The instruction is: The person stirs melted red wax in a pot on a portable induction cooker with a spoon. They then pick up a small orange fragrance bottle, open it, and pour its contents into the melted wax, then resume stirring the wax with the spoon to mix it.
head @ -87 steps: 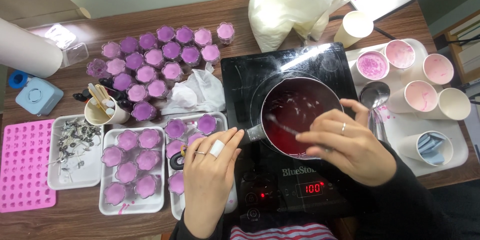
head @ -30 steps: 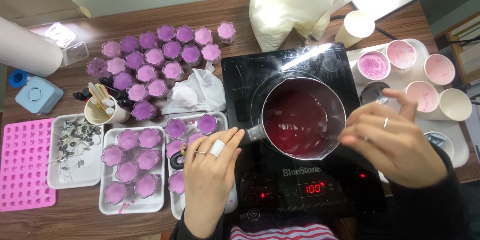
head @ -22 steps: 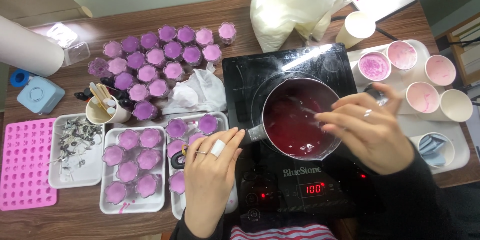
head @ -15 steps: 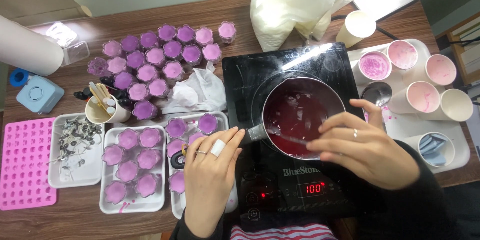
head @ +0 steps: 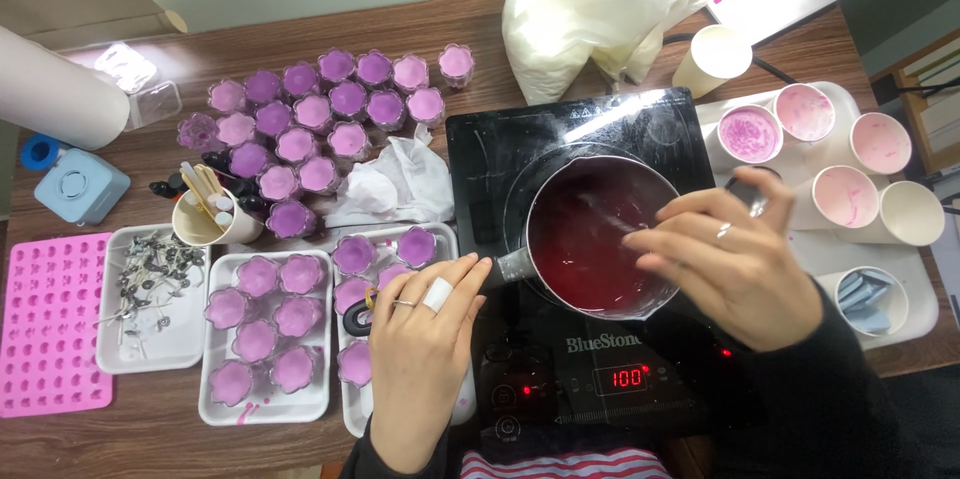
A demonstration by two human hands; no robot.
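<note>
A steel pot of dark red liquid sits on a black induction cooktop. My right hand is over the pot's right rim, shut on a thin metal stirrer whose end dips into the liquid. My left hand rests flat on a white tray by the cooktop's left edge. Its fingertips lie next to the pot's short handle, and it holds nothing. Purple wax-filled flower-shaped cups stand on the trays under and beside this hand.
More purple cups crowd the table at the back. A pink silicone mould, a tray of wicks, a cup of sticks, crumpled tissue, a bag of white flakes and pink-stained paper cups surround the cooktop.
My right hand has circled over the pot with the stirrer, going out to the right, back over the liquid, and now to the right rim. My left hand has stayed still.
</note>
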